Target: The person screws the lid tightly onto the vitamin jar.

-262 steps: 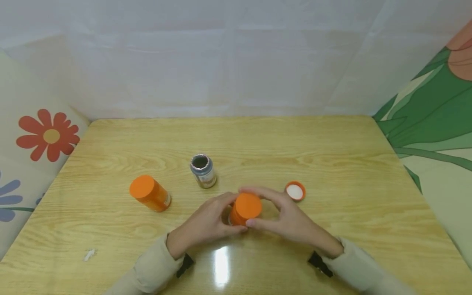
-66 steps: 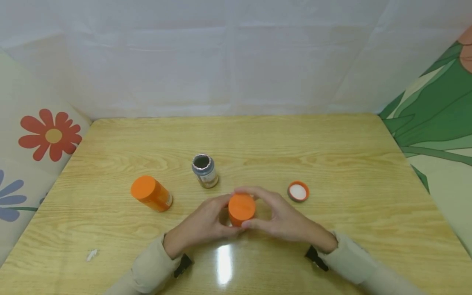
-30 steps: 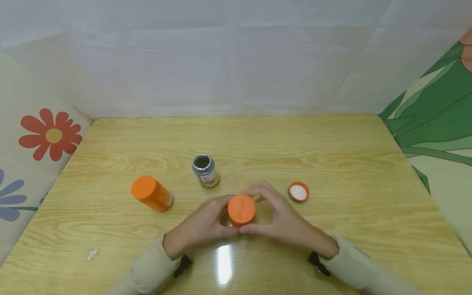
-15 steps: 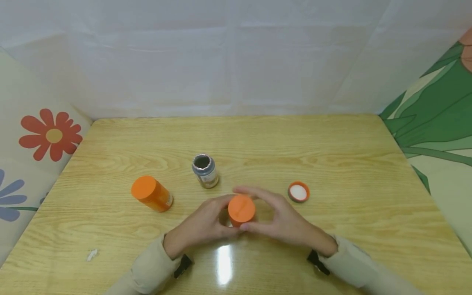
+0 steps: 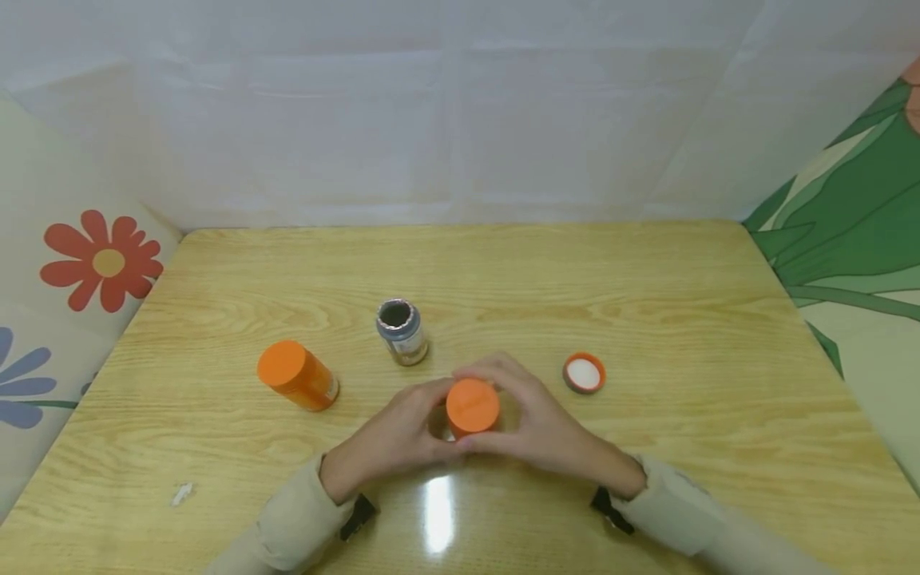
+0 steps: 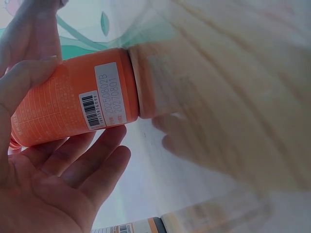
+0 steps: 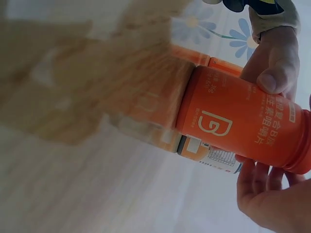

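Note:
An orange bottle with an orange cap (image 5: 472, 406) stands upright on the table between both hands. My left hand (image 5: 402, 435) grips its body from the left, thumb in front and fingers behind. Around the cap from the right curl the thumb and fingers of my right hand (image 5: 535, 427). The left wrist view shows a barcode label on the bottle (image 6: 73, 99), beside my left hand (image 6: 53, 189). In the right wrist view, white print marks the bottle (image 7: 233, 116), with my left thumb on it and my right hand (image 7: 272, 204) alongside.
A second orange bottle (image 5: 298, 375) stands at the left. Behind the hands is an uncapped bottle with a grey neck (image 5: 402, 335). An orange-rimmed lid with a white inside (image 5: 584, 373) lies at the right. A small white scrap (image 5: 182, 493) is at front left.
My right hand has shifted slightly left around the cap, its fingers more bent than half a second ago. The faint mark on the cap has turned over the last second. My left hand holds its place.

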Tool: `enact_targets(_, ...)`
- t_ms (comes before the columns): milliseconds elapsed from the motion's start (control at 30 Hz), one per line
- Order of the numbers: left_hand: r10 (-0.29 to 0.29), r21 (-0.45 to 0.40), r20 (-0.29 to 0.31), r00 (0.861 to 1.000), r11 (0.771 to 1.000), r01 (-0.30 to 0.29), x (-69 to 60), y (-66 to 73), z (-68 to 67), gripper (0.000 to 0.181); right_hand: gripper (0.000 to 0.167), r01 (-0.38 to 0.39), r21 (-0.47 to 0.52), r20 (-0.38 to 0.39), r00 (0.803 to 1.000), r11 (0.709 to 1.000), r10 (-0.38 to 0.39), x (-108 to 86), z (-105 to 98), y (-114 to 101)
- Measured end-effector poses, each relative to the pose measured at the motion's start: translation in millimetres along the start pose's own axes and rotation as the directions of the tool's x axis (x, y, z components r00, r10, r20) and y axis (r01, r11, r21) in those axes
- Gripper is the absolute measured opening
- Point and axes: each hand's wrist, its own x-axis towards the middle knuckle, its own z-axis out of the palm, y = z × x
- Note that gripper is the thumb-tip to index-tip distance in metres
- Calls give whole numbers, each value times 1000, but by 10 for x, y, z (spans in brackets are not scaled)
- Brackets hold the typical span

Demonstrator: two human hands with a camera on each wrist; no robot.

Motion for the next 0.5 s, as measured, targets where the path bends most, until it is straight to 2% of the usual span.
enact_targets(267, -9, 5, 6, 1000, 1000, 9, 0, -4, -6, 65, 70, 0, 3, -14, 1000, 1000, 0, 12, 14, 4)
enact_targets(500, -6, -23, 7, 1000, 1000, 6, 0, -6, 1, 63, 76, -26, 0, 57, 998, 1000, 26, -18, -104, 0)
